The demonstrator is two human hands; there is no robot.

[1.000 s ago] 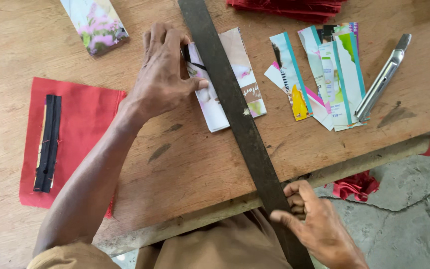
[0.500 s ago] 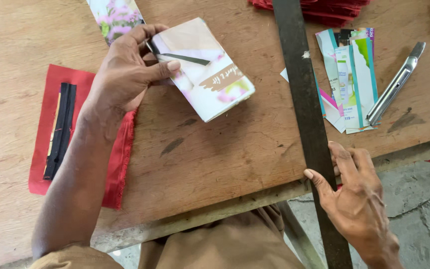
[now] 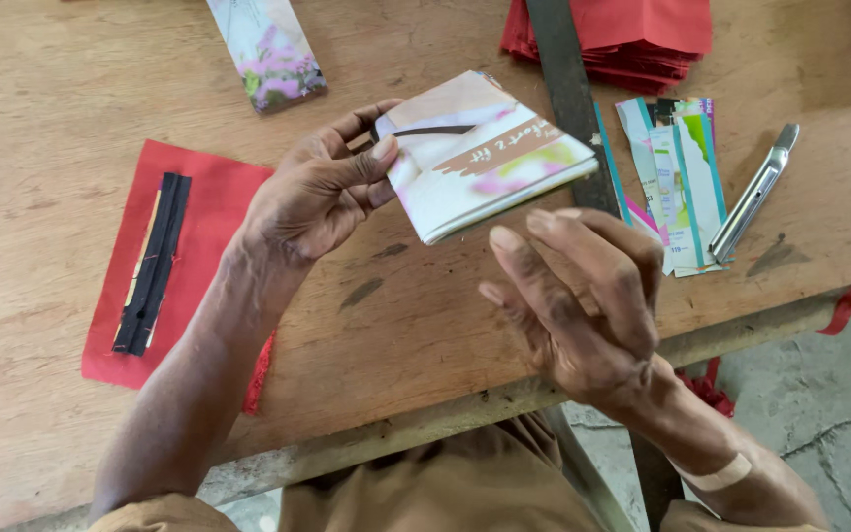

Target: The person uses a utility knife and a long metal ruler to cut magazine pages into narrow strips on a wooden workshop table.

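My left hand (image 3: 317, 197) grips a stack of cut printed cards (image 3: 480, 158), white with pink, green and brown print, lifted a little above the wooden table (image 3: 51, 118). My right hand (image 3: 578, 296) hovers just below and right of the stack, fingers apart and curled, holding nothing. A long dark metal ruler (image 3: 565, 89) lies on the table behind the stack, partly hidden by it and by my right hand.
Red sheet (image 3: 199, 212) with black strips (image 3: 155, 261) lies at left. A printed card piece (image 3: 268, 49) sits at the far edge. Trimmed paper strips (image 3: 677, 172) and a metal utility knife (image 3: 758, 192) lie at right, a red paper pile (image 3: 642, 34) behind them.
My left hand raised the card stack and turned it toward the centre. My right hand left the ruler's near end and rose toward the stack. The view shifted left.
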